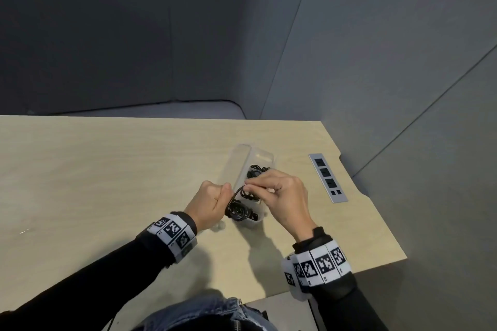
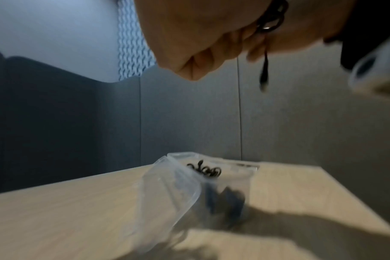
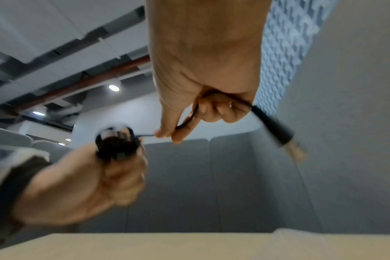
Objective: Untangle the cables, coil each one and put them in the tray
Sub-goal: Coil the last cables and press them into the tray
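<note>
A clear plastic tray (image 1: 242, 158) stands on the wooden table and holds coiled black cables (image 1: 254, 173). Just above its near end, my left hand (image 1: 223, 196) is curled in a fist round a small coil of black cable (image 3: 116, 144). My right hand (image 1: 250, 183) pinches the free strand of that same cable (image 1: 236, 193) between thumb and fingers, close beside the left hand. The cable's plug end (image 3: 276, 128) sticks out past my right fingers. In the left wrist view the tray (image 2: 167, 190) sits below my left hand (image 2: 200, 44), blurred, with black cable (image 2: 207, 169) inside.
A metal socket strip (image 1: 328, 177) is set into the table right of the tray. The table's right edge (image 1: 376, 217) runs close to my right wrist. Grey partition walls (image 1: 403, 62) enclose the far and right sides. Bare tabletop (image 1: 94, 169) spreads to the left.
</note>
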Tool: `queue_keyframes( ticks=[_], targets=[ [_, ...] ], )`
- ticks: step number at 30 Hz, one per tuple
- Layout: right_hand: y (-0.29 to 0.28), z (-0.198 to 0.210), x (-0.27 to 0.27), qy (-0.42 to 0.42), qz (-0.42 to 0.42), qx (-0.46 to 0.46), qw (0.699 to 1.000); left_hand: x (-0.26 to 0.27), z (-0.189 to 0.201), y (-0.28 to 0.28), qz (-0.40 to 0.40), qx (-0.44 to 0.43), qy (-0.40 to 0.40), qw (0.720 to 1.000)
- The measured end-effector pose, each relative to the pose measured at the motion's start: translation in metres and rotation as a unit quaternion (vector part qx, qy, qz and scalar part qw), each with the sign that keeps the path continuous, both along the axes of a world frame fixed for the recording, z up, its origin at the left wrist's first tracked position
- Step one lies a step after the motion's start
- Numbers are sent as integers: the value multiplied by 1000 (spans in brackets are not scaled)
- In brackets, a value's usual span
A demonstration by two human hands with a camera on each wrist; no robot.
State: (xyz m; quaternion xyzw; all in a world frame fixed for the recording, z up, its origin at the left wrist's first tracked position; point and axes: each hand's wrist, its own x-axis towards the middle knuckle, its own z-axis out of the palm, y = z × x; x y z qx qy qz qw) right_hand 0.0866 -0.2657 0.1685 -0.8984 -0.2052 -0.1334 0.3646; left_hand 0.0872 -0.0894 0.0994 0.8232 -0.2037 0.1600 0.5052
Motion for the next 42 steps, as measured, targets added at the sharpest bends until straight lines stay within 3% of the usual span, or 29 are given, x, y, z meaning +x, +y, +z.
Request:
queue_keyframes(
  ticks=[2,5,8,11,13,16,19,22,24,27,30,32,35,37,39,42],
  targets=[
    [2,-15,2,59,-6,40,997,1,10,-6,28,-68,3,997],
    [9,-37,-7,113,4,75,991,9,25,-8,112,-57,-7,992],
    [16,-39,-24,134,43,-11,990,16,33,-2,187,7,-11,982],
    [22,-23,-41,172,131,-141,966,17,27,4,203,123,7,971],
    [23,-12,-47,122,163,-214,955,14,21,4,189,198,22,962],
    [22,11,-43,-7,130,-269,954,7,4,2,123,250,20,960],
    [15,29,-28,-45,119,-215,968,3,-8,-1,7,143,1,990],
    [7,24,-9,-15,82,0,996,-5,-8,-11,-26,-12,44,999],
    [4,12,2,57,55,127,989,-7,0,-16,-4,-87,109,990],
    [1,-10,4,90,45,120,988,-1,20,-17,63,-148,145,976],
    [4,-24,-9,91,76,32,992,5,33,-13,100,-165,131,973],
    [10,-26,-20,71,100,-39,992,6,35,-11,143,-143,132,970],
    [12,-22,-31,65,112,-109,986,7,35,-9,178,-35,127,975],
    [11,-12,-35,70,117,-111,984,6,32,-8,157,45,133,978],
    [10,-4,-40,5,144,-120,982,3,29,-10,130,102,140,976],
    [2,7,-39,-15,188,-81,979,-3,26,-16,71,103,96,987]
  ],
)
